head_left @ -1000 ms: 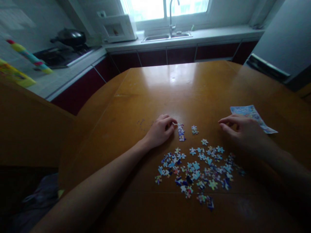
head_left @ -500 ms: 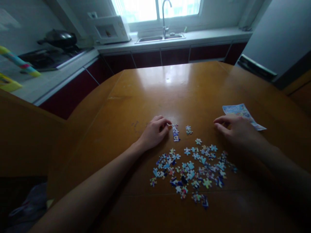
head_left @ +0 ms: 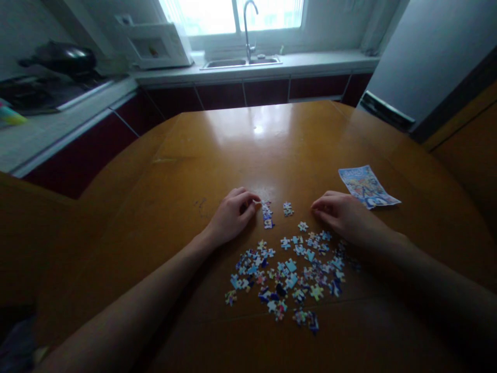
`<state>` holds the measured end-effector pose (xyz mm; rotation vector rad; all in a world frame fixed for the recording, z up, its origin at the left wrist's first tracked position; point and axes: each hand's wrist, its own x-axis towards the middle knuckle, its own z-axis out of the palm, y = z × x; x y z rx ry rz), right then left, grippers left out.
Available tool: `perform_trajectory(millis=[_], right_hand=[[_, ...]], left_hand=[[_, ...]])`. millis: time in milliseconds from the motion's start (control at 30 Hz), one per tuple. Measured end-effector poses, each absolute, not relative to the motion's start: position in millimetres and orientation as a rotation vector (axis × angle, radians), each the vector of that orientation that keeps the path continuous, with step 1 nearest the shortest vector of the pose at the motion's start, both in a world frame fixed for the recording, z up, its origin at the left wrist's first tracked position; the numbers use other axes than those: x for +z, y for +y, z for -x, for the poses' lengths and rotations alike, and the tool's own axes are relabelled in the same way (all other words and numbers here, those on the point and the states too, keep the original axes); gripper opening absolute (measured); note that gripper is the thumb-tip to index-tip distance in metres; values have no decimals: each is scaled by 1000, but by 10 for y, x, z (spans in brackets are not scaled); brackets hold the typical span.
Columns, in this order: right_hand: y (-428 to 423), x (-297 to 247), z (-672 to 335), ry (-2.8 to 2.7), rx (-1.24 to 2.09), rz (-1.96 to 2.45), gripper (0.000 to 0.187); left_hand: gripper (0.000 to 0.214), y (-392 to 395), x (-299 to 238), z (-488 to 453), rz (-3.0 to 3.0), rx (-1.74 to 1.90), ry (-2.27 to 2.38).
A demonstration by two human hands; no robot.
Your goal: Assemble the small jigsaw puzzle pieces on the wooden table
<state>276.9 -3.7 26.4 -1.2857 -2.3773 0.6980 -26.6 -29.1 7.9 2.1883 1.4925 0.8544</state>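
My left hand rests on the table with curled fingers. Its index fingertip touches the upper end of a short strip of joined jigsaw pieces; whether anything is pinched there is hard to see. To the right of the strip lies a small pair of joined pieces. My right hand is over the table, thumb and fingers drawn together, beyond a single loose piece. What its fingertips hold, if anything, is hidden. Nearer to me, a spread of loose jigsaw pieces lies between my forearms, blue, white, yellow and purple.
A picture sheet lies just beyond my right hand on the wooden table. Past the table are a counter with a sink, a microwave, a wok on the stove and a fridge.
My right hand has moved left, away from the picture sheet, uncovering more of it, and its fingertips have come together. My left hand stays by the strip. The view has turned slightly right.
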Motion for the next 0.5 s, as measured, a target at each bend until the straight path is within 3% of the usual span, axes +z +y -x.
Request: perform_trajectory(millis=[500], right_hand=[[-100,257,-2692,-2394,749,1259,15]], left_hand=[[17,-282,86,272,-2180,838,1495]])
